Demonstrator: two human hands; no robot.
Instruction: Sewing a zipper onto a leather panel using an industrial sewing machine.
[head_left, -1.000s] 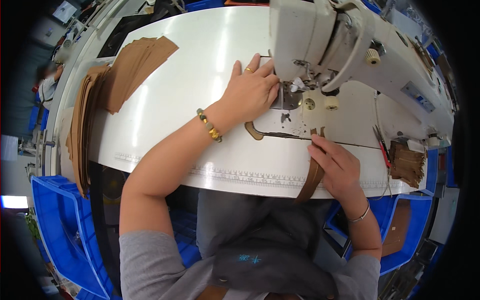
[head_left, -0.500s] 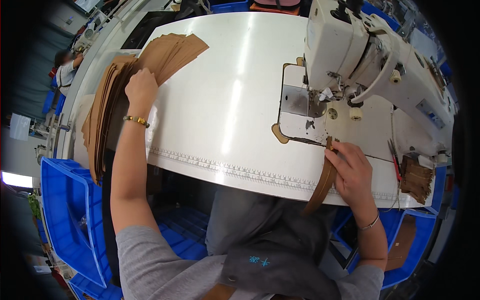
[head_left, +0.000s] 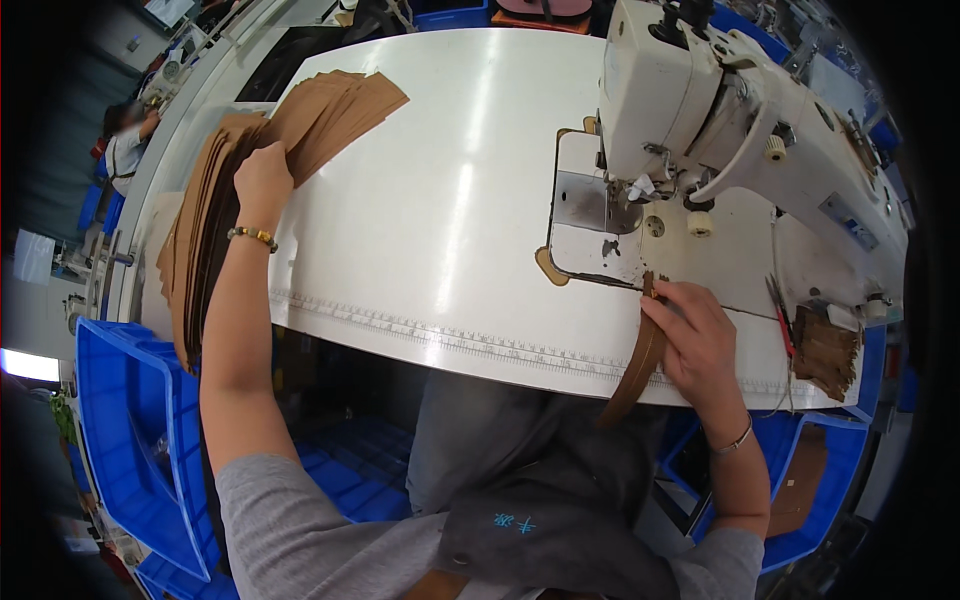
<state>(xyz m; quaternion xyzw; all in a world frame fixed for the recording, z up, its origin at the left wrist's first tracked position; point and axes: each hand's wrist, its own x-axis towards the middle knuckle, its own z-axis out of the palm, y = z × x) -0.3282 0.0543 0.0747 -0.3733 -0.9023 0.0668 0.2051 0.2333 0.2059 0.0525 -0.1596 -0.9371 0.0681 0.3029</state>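
Note:
My left hand [head_left: 262, 188] is at the stacks of brown fabric pieces [head_left: 345, 110] at the table's left, its fingers curled onto the edge of the pieces; the fingertips are mostly hidden. My right hand [head_left: 692, 340] pinches a long brown zipper strip [head_left: 632, 385] near its top end, beside the front edge of the sewing machine's bed [head_left: 590, 245]. The white industrial sewing machine [head_left: 650, 90] stands over the right half of the white table [head_left: 420, 230], with its metal plate below the needle.
Red-handled scissors [head_left: 785, 330] and a bundle of brown zippers [head_left: 830, 355] lie at the right. Blue bins [head_left: 125, 440] flank my seat on both sides [head_left: 835, 500]. A printed ruler [head_left: 430, 335] runs along the front edge. Another person [head_left: 125, 160] works at far left.
My left hand has moved from beside the needle plate leftward onto the brown fabric stacks, its fingers now curled. My right hand still pinches the zipper strip. The view has shifted slightly.

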